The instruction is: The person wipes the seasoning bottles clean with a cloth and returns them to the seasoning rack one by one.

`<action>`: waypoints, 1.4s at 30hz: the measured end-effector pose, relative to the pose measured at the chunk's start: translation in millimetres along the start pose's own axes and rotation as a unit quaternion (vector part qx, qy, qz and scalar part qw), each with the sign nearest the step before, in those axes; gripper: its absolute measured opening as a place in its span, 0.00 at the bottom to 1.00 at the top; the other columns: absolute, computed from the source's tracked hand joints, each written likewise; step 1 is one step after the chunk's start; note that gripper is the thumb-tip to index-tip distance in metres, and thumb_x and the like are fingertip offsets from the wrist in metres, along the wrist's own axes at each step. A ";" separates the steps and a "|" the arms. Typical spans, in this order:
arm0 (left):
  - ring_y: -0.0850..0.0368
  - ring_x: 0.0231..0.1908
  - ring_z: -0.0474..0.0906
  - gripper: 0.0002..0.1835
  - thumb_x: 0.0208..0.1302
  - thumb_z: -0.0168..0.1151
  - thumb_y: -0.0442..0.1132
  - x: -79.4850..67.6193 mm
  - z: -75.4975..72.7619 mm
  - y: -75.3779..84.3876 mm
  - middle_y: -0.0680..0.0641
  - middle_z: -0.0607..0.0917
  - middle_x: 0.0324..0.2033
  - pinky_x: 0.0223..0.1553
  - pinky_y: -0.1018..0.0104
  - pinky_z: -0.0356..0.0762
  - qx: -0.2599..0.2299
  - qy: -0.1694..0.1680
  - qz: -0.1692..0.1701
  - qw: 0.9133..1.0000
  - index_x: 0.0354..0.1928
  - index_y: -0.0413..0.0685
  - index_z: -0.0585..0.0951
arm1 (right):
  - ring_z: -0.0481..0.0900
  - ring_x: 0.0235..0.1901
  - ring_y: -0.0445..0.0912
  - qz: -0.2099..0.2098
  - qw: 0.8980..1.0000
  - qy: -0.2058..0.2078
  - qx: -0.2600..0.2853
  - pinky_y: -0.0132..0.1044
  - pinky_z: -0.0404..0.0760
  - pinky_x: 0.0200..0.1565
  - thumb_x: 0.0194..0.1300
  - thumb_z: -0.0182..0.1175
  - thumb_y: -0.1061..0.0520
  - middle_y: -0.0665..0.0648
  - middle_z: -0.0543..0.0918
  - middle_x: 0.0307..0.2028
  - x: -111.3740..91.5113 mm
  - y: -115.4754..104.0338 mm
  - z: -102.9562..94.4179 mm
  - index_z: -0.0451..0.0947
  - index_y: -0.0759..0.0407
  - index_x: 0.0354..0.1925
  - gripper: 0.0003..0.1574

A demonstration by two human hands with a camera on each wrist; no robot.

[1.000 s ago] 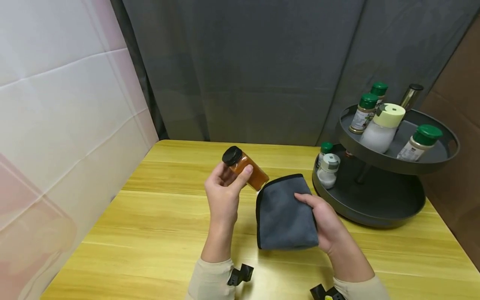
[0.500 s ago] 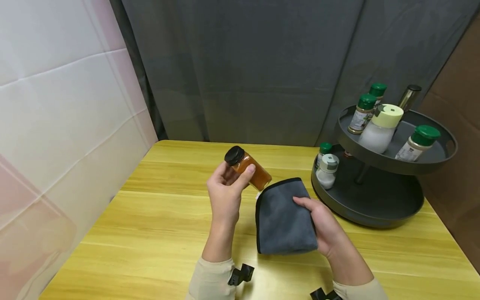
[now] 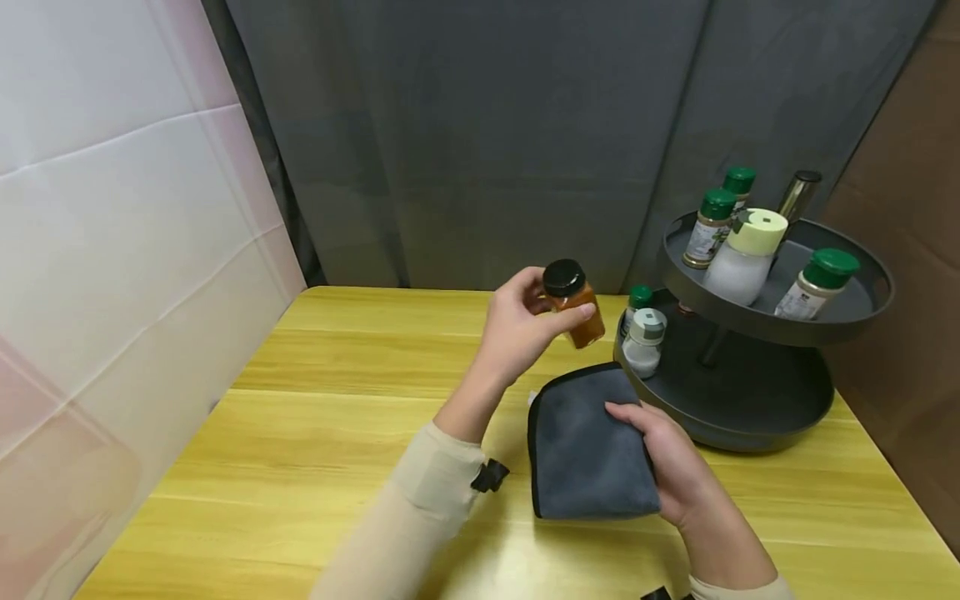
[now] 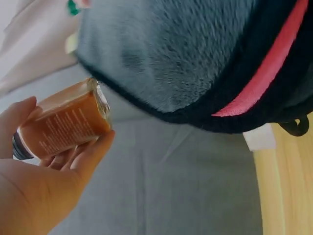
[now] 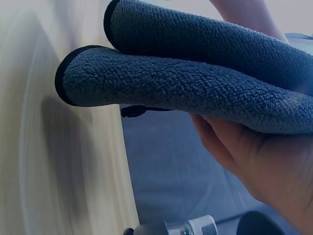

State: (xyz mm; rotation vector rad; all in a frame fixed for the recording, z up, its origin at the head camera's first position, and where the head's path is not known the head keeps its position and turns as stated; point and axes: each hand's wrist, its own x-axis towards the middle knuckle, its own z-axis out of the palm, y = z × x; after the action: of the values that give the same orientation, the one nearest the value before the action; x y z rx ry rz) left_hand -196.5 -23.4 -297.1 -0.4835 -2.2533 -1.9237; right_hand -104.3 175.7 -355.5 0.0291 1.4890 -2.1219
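Note:
My left hand (image 3: 517, 329) grips a small spice jar (image 3: 583, 321) with a black lid and orange-brown contents, tilted above the table. In the left wrist view the jar (image 4: 68, 120) shows pale printed lettering, with fingers and thumb around its sides. My right hand (image 3: 675, 458) holds a folded grey cloth (image 3: 588, 450) with black edging, thumb on top and the other fingers underneath. Seen from the right wrist, the cloth (image 5: 190, 83) is folded in thick layers. A gap separates the jar from the cloth in the head view.
A dark two-tier rack (image 3: 750, 417) stands at the right. Its upper tier carries green-capped jars (image 3: 708, 229), a pale-yellow-capped shaker (image 3: 746, 258) and a slim bottle (image 3: 797, 196). A white shaker (image 3: 645, 342) and another green-capped jar (image 3: 636, 304) stand on the lower tier.
My left hand has carried the spice jar right and slightly up, toward the rack, and the jar now stands more upright. The cloth in my right hand has shifted slightly right and down in view.

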 end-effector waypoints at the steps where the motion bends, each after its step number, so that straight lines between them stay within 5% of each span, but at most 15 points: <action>1: 0.52 0.52 0.89 0.21 0.62 0.79 0.45 5.9 5.4 -1.2 0.49 0.89 0.50 0.58 0.57 0.86 0.007 -0.019 -0.009 1.000 0.53 0.50 0.82 | 0.84 0.60 0.43 0.000 1.000 -0.004 -0.001 0.42 0.85 0.62 0.86 0.44 0.43 0.53 0.73 0.69 -0.7 0.8 -2.5 0.41 0.57 0.85 0.43; 5: 0.50 0.53 0.90 0.21 0.59 0.81 0.46 25.4 27.5 -8.1 0.49 0.85 0.49 0.52 0.60 0.88 0.035 -0.089 -0.038 0.995 0.49 0.51 0.80 | 0.85 0.58 0.44 0.007 1.000 -0.020 -0.001 0.42 0.86 0.61 0.86 0.44 0.44 0.49 0.77 0.63 -4.6 5.8 -13.4 0.39 0.58 0.85 0.44; 9: 0.53 0.54 0.88 0.22 0.59 0.82 0.47 39.6 45.8 -12.7 0.51 0.87 0.48 0.47 0.66 0.86 0.108 -0.151 -0.013 0.983 0.52 0.52 0.84 | 0.85 0.59 0.44 0.020 0.999 -0.025 0.001 0.44 0.85 0.62 0.87 0.44 0.44 0.47 0.77 0.63 -13.2 11.7 -28.5 0.35 0.57 0.85 0.45; 15: 0.62 0.42 0.81 0.38 0.59 0.82 0.50 55.2 73.8 -19.6 0.52 0.88 0.48 0.34 0.75 0.78 0.259 -0.251 0.053 0.931 0.71 0.49 0.79 | 0.85 0.60 0.44 0.023 0.999 -0.023 0.015 0.44 0.85 0.63 0.87 0.44 0.44 0.46 0.78 0.64 -27.0 12.9 -44.1 0.39 0.54 0.84 0.41; 18: 0.64 0.40 0.82 0.38 0.60 0.81 0.49 56.3 88.8 -28.5 0.51 0.89 0.50 0.35 0.77 0.78 0.284 -0.276 0.054 0.917 0.71 0.48 0.79 | 0.85 0.60 0.45 0.021 0.999 -0.034 0.019 0.44 0.85 0.62 0.88 0.43 0.45 0.46 0.78 0.63 -30.0 14.0 -47.7 0.40 0.53 0.84 0.40; 21: 0.65 0.41 0.83 0.31 0.61 0.81 0.48 55.3 102.2 -36.4 0.52 0.89 0.49 0.38 0.79 0.78 0.314 -0.289 0.080 0.901 0.63 0.47 0.83 | 0.86 0.59 0.46 0.022 0.999 -0.042 0.026 0.44 0.85 0.62 0.88 0.42 0.45 0.47 0.80 0.63 -32.8 15.3 -52.1 0.44 0.52 0.83 0.36; 25: 0.66 0.40 0.82 0.26 0.60 0.79 0.55 55.8 118.8 -39.1 0.55 0.88 0.42 0.40 0.78 0.78 0.391 -0.284 0.116 0.868 0.54 0.50 0.85 | 0.86 0.60 0.47 0.024 0.998 -0.049 0.036 0.44 0.85 0.62 0.89 0.41 0.46 0.47 0.81 0.63 -35.6 15.7 -58.2 0.43 0.51 0.83 0.36; 31: 0.64 0.47 0.86 0.37 0.62 0.75 0.64 56.1 137.1 -38.8 0.55 0.89 0.51 0.49 0.74 0.84 0.480 -0.286 0.096 0.824 0.67 0.51 0.80 | 0.85 0.61 0.45 0.025 0.998 -0.042 0.033 0.44 0.85 0.63 0.88 0.41 0.45 0.46 0.80 0.64 -36.0 15.9 -58.8 0.40 0.52 0.84 0.38; 35: 0.64 0.50 0.87 0.43 0.63 0.74 0.65 53.2 140.4 -43.3 0.54 0.88 0.57 0.54 0.73 0.84 0.494 -0.298 0.077 0.813 0.74 0.53 0.74 | 0.84 0.61 0.45 0.030 0.998 -0.036 0.032 0.44 0.85 0.63 0.88 0.41 0.45 0.45 0.79 0.64 -35.2 15.8 -58.0 0.34 0.54 0.85 0.42; 42: 0.65 0.39 0.85 0.31 0.64 0.72 0.67 50.4 138.8 -53.7 0.55 0.88 0.43 0.44 0.73 0.84 0.486 -0.294 0.089 0.818 0.58 0.53 0.83 | 0.85 0.61 0.44 0.035 0.999 -0.027 0.028 0.43 0.85 0.63 0.88 0.42 0.45 0.45 0.80 0.63 -34.8 16.7 -58.0 0.32 0.54 0.85 0.44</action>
State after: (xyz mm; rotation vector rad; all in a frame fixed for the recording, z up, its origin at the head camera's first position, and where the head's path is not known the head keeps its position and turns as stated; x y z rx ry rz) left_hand -247.5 113.2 -355.7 -1.1265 -2.9737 -0.3380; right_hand -83.7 236.9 -381.4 0.0435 1.3759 -2.0915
